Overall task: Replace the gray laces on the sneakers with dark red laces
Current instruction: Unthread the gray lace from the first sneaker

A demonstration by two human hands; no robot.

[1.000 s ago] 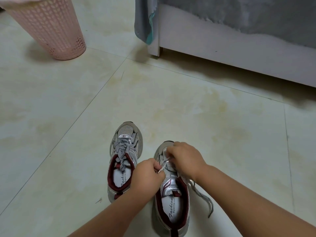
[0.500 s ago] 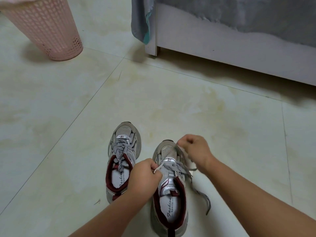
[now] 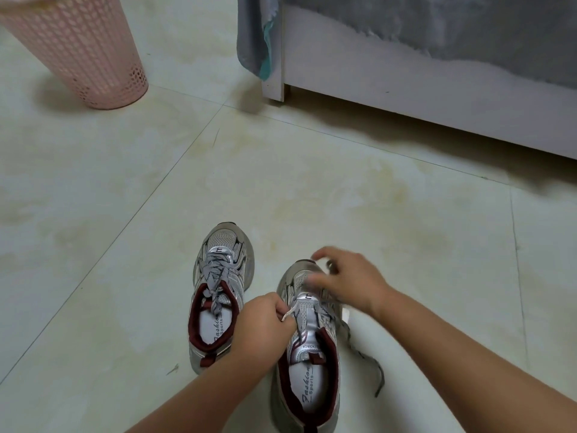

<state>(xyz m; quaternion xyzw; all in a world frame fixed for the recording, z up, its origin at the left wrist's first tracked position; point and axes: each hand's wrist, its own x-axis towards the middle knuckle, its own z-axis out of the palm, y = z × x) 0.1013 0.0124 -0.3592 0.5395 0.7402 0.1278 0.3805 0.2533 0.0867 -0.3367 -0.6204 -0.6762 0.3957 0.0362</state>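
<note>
Two grey-silver sneakers with dark red collars stand side by side on the tiled floor. The left sneaker [image 3: 218,295] keeps its gray lace tied in a bow. On the right sneaker [image 3: 307,354] the gray lace [image 3: 363,359] is loosened, one end trailing on the floor at its right. My left hand [image 3: 265,326] pinches the other lace end at the shoe's left side. My right hand [image 3: 349,282] hovers over the toe and upper eyelets, blurred, fingers spread. No dark red lace is in view.
A pink perforated basket [image 3: 84,51] stands at the far left. A white bed frame [image 3: 406,89] with a grey blanket [image 3: 468,29] runs across the back right; a grey-teal cloth [image 3: 256,39] hangs at its corner.
My right hand let go near the toe and moved back over the eyelets with fingers spread. My left hand stays pinching the lace end. The view shifted slightly.
</note>
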